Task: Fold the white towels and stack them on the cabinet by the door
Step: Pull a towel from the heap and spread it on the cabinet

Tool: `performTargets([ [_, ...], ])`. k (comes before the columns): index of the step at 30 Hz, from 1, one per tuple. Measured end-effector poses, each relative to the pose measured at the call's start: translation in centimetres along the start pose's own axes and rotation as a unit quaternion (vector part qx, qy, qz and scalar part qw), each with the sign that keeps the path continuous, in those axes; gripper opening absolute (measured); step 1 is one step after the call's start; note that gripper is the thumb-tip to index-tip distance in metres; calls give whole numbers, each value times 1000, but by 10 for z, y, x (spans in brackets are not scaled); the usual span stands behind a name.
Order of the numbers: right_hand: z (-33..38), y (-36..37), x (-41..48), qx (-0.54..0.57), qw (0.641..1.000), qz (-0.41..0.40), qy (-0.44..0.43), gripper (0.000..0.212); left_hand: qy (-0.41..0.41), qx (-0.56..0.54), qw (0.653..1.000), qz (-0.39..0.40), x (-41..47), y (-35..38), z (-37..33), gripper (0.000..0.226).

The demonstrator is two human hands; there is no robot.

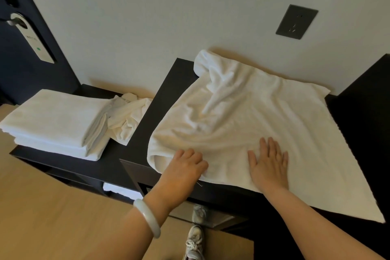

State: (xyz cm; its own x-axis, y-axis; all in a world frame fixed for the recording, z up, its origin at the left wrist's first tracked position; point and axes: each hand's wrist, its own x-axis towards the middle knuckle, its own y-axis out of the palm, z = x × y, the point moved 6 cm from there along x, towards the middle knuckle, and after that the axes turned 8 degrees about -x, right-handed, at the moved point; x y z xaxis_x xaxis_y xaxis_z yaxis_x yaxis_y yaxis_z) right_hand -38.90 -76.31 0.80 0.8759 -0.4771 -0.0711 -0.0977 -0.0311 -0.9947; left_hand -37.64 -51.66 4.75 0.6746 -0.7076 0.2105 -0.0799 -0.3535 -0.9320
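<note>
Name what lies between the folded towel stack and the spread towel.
Head view: a crumpled white towel beside the folded stack on the lower cabinet, then a bare strip of the taller cabinet before the spread towel.

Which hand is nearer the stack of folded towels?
Left. The left hand, right of the stack, grips the spread towel at its near edge; the right hand rests farther right.
</note>
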Motion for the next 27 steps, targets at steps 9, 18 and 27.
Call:
performTargets([
  [9, 0, 1, 1, 3, 1000, -6, -4, 67, -7, -5, 1000, 4, -40, -9, 25, 49],
  [18, 30, -21, 14, -54, 996, -40, -65, 53, -364, -193, 903, -124, -60, -28, 103, 61],
  [27, 41, 5, 6, 7, 994, -27, -107, 70, -246, -122, 946, -170, -97, -32, 96, 37],
])
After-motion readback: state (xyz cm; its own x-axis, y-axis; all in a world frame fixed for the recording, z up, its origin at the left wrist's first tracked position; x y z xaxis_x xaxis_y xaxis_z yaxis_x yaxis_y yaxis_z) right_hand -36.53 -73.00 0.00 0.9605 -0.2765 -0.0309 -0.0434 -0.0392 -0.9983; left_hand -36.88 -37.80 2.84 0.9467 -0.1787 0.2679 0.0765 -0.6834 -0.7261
